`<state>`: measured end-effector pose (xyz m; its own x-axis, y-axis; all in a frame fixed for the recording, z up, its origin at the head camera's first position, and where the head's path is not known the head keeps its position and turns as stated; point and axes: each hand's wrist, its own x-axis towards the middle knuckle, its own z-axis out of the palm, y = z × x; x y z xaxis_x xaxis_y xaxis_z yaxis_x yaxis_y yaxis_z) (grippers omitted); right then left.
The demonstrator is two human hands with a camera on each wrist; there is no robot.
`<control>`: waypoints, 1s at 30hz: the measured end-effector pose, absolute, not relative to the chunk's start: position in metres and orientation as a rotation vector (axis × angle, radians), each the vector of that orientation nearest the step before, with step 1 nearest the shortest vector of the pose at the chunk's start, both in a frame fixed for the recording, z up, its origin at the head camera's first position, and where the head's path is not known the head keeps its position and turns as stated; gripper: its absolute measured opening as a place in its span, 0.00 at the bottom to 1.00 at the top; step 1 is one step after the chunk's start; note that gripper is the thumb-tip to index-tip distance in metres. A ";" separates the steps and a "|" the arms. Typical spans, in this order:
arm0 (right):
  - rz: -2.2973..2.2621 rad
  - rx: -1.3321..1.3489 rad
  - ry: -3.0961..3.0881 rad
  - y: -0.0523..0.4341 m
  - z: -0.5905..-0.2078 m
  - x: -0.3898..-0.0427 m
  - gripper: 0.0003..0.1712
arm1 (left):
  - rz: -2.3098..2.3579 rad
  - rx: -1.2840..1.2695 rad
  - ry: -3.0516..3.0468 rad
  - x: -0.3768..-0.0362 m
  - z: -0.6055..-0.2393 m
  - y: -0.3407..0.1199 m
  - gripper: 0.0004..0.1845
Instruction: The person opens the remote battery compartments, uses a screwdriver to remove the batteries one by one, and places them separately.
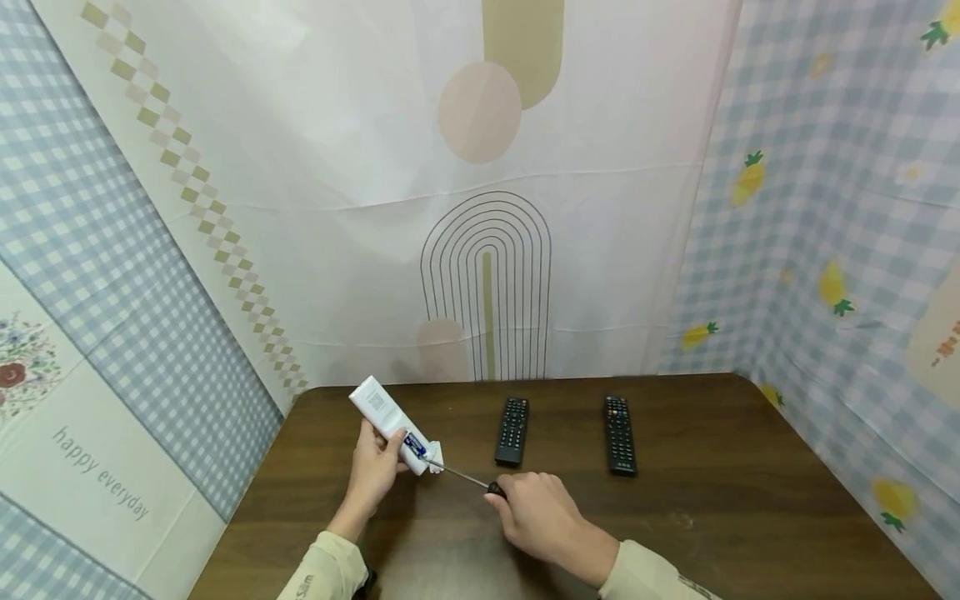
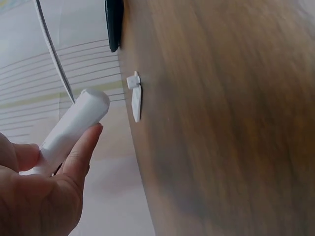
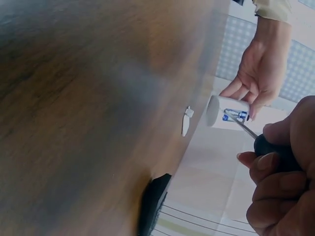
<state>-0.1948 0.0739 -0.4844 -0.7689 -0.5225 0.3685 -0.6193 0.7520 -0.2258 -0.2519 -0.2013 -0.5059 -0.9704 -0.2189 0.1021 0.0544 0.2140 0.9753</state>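
A dark wooden worktop (image 1: 675, 517) is seen, closed in by patterned cloths; on the cloth at the left the words "happy everyday" (image 1: 101, 483) can be read. Two black remotes lie near the far edge, well apart from each other: one (image 1: 512, 431) nearer the middle, the other (image 1: 620, 435) to its right. A white remote (image 1: 388, 423) is held tilted above the worktop by the left hand (image 1: 372, 471), whose fingers are curled round its lower part; its battery compartment is open and a blue-marked battery (image 1: 415, 444) is seen inside. A printed label is on its back, too small to be read. A black-handled screwdriver (image 1: 468, 478) is gripped by the right hand (image 1: 543, 517), fingers closed round the handle; its tip is at the compartment. A small white cover piece (image 2: 136, 101) lies on the worktop, just beside the white remote.
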 end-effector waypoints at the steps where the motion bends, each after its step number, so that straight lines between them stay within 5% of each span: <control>1: 0.516 0.887 -2.686 0.073 -0.485 -0.196 0.17 | -1.838 0.169 -2.271 -0.252 -0.506 -0.203 0.18; 30: 0.774 0.847 -2.678 0.069 -0.515 -0.209 0.12 | -2.064 0.302 -2.066 -0.260 -0.512 -0.227 0.16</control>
